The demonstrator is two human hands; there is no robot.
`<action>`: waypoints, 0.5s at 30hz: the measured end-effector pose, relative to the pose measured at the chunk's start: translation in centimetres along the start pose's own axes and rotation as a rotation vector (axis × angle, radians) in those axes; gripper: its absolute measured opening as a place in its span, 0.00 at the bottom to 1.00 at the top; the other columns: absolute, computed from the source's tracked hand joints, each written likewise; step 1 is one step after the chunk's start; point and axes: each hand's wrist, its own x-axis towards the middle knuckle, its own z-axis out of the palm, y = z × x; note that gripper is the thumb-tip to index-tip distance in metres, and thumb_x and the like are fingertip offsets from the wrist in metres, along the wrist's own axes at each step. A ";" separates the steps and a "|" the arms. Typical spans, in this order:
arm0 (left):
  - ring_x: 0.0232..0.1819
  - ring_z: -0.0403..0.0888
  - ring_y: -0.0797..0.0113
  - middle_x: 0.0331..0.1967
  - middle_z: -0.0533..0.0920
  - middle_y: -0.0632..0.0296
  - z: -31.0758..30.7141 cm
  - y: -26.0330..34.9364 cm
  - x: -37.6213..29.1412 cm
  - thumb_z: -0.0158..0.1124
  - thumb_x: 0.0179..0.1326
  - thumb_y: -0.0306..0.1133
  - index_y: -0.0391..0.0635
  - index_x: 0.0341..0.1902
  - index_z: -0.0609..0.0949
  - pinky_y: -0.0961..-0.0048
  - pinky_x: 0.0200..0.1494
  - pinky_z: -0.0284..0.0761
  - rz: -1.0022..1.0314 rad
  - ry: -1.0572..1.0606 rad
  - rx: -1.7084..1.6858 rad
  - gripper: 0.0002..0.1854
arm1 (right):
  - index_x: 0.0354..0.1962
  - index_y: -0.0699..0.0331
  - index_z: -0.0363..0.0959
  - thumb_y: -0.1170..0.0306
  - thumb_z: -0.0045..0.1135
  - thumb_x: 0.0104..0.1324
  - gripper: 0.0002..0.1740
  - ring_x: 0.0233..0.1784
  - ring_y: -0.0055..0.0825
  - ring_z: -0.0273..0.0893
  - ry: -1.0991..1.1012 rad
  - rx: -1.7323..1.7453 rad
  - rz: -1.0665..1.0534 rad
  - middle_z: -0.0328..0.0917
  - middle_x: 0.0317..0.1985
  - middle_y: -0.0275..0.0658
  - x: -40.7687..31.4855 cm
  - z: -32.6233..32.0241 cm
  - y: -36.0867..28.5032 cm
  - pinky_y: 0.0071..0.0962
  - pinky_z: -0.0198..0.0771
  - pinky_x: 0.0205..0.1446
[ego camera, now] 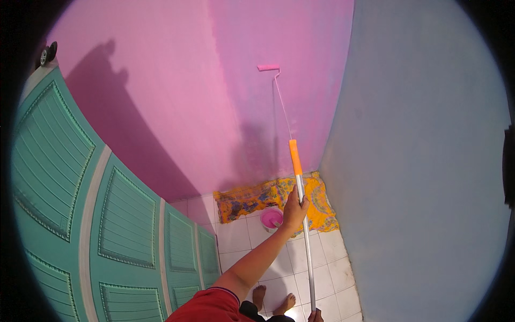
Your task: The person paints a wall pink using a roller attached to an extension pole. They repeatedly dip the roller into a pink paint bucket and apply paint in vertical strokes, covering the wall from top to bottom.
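My left hand (295, 211) is wrapped around a silver extension pole (308, 249), just below its orange grip (295, 157). At the bottom edge of the view, my right hand (316, 315), only partly visible, holds the pole's lower end. From the orange grip a thin wire frame runs up to a pink paint roller (268, 68), which appears to rest against the pink wall (177, 72). Around the roller the paint is a darker, patchy pink-purple; the left part of the wall is lighter. Below stands a small tub of pink paint (270, 217), partly behind my left wrist.
A yellow patterned cloth (241, 203) lies on the white tiled floor (267, 267) along the wall's foot. On the right rises a grey-blue wall (414, 161). A green panelled cabinet (90, 155) stands close on the left, with small wheels (48, 54) on top. My bare feet (259, 297) are below.
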 end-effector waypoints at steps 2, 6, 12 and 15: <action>0.41 0.81 0.50 0.44 0.78 0.45 0.2 -1.3 -0.5 0.58 0.65 0.35 0.39 0.69 0.65 0.57 0.44 0.77 0.056 -0.007 0.055 0.30 | 0.56 0.63 0.67 0.61 0.38 0.79 0.18 0.41 0.68 0.76 -0.008 0.005 0.002 0.79 0.37 0.63 -0.1 0.6 1.0 0.55 0.73 0.37; 0.42 0.81 0.44 0.44 0.78 0.42 1.5 -6.4 -3.1 0.58 0.63 0.36 0.35 0.67 0.66 0.53 0.45 0.78 0.068 -0.020 0.014 0.30 | 0.55 0.64 0.67 0.62 0.38 0.78 0.18 0.42 0.69 0.75 -0.088 -0.047 0.058 0.78 0.39 0.65 -1.8 0.4 3.3 0.57 0.72 0.39; 0.49 0.80 0.39 0.49 0.79 0.38 3.7 -13.0 -6.3 0.57 0.62 0.35 0.36 0.65 0.68 0.50 0.50 0.77 -0.128 -0.076 0.118 0.29 | 0.54 0.65 0.69 0.65 0.40 0.77 0.16 0.44 0.69 0.75 -0.119 -0.054 0.057 0.78 0.41 0.65 -3.6 -2.3 3.0 0.55 0.74 0.41; 0.48 0.82 0.44 0.50 0.78 0.38 4.0 -13.4 -7.6 0.59 0.61 0.34 0.36 0.68 0.67 0.56 0.48 0.78 -0.177 -0.059 0.130 0.31 | 0.55 0.65 0.69 0.66 0.41 0.77 0.16 0.44 0.68 0.76 -0.140 -0.074 0.103 0.78 0.41 0.65 -4.3 -3.2 2.9 0.54 0.74 0.41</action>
